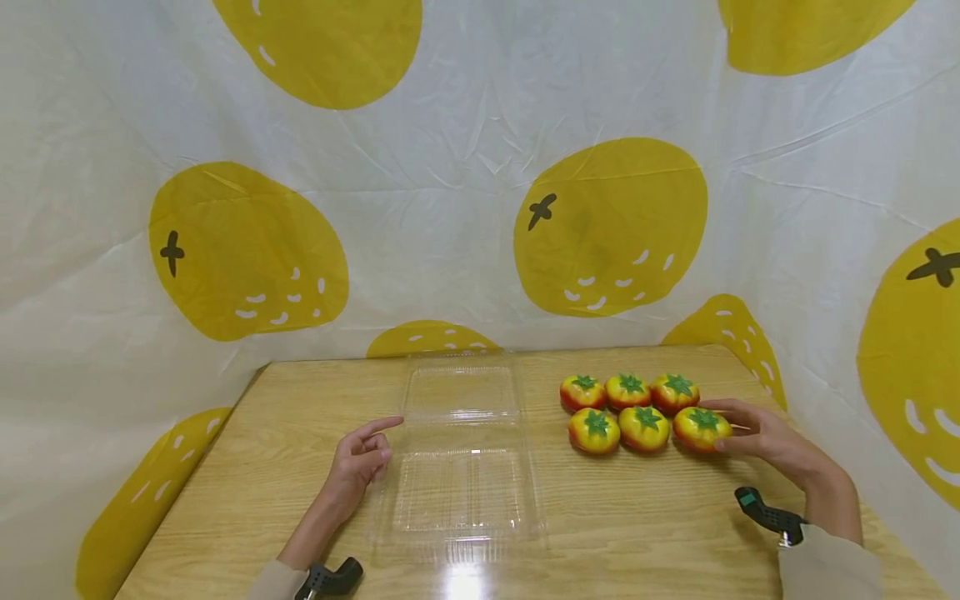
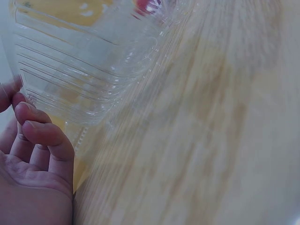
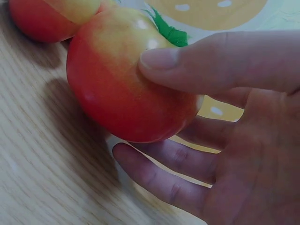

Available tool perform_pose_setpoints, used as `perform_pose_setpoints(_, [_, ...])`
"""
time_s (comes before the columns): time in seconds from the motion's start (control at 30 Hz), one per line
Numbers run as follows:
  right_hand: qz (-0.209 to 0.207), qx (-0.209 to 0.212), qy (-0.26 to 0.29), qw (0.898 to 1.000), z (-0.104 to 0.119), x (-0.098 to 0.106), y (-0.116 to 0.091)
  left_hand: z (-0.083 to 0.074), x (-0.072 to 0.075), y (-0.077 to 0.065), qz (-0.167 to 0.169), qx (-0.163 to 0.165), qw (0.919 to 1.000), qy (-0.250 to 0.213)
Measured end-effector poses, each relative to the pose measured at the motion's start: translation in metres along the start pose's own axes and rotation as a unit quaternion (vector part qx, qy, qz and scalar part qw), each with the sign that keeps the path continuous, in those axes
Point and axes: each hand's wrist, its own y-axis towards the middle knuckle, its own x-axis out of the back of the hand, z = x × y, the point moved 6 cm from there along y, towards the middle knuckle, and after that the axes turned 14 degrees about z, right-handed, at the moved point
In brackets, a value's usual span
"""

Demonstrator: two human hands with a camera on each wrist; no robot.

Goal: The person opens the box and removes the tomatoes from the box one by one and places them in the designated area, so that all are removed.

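Yellow-and-red tomatoes with green star-shaped tops sit in two rows on the right of the table. My right hand [image 1: 776,442] holds the front right tomato [image 3: 133,77], its thumb [image 3: 187,65] on the near side and fingers round the far side. A second tomato [image 3: 54,18] stands beside it in the right wrist view. My left hand [image 1: 357,462] is at the left edge of a clear plastic clamshell box [image 1: 457,492], which lies unfolded. Its index finger stretches towards the fold, and the other fingers bend loosely [image 2: 47,136].
The wooden table [image 1: 615,517] carries the box at its middle. Behind and at both sides hangs a white cloth [image 1: 435,225] printed with large yellow fruit. Black camera mounts [image 1: 768,512] sit on both wrists.
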Motion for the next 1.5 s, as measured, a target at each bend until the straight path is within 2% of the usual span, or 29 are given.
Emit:
perform_pose_setpoints(0.43, [0.015,-0.042,0.009,0.999,-0.0041,-0.0041,0.0017,-0.0004,-0.0005,0.0002,0.001,-0.001,1.0000,0.001])
perform_pose_setpoints(0.73, [0.013,-0.059,-0.010,0.998,-0.0053,-0.0041,0.0040,-0.0005,-0.0005,-0.0001,0.004,-0.003,1.0000,-0.004])
perform_pose_setpoints(1.23, [0.031,-0.057,-0.009,0.998,-0.0048,-0.0054,0.0046,-0.0011,-0.0004,0.0004,0.008,-0.008,0.9999,-0.004])
perform_pose_setpoints(1.5, [0.033,-0.035,0.006,0.999,-0.0034,-0.0067,0.0053,-0.0002,-0.0002,0.0002,0.001,-0.004,1.0000,-0.006])
